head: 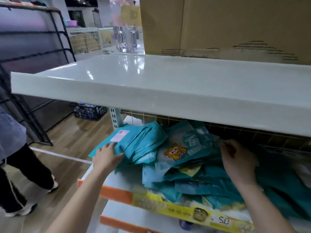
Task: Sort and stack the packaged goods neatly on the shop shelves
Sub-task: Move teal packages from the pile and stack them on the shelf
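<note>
Packets: teal packaged goods [193, 158] are heaped on the lower shelf [107, 180], between and under both hands
Left hand [107, 157]: fingers are spread flat on the left stack [134, 142]
Right hand [239, 158]: fingers are curled, a packet edge is pinched
Cardboard box [227, 26]: is set above the hands

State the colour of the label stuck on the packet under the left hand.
Pale pink label, on a teal packet, seen in the head view.
</note>
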